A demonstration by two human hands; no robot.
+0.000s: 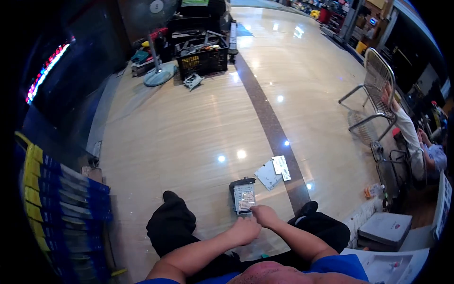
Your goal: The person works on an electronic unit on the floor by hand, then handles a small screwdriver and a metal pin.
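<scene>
A boxy metal electronic unit, with a dark front edge and a printed label on top, lies on the floor between my legs. My right hand is at its near right corner, fingers curled together and touching that edge. Just below the unit, my left hand is closed, close beside the right one. Whatever the fingers of either hand hold is too small or hidden to make out. Beyond the unit, to the right, lie a flat grey metal plate and a white printed card-like piece overlapping it.
A black crate of parts and a standing fan are at the far left. Blue and yellow boxes stack along my left. On the right are a metal chair, a seated person and a grey box.
</scene>
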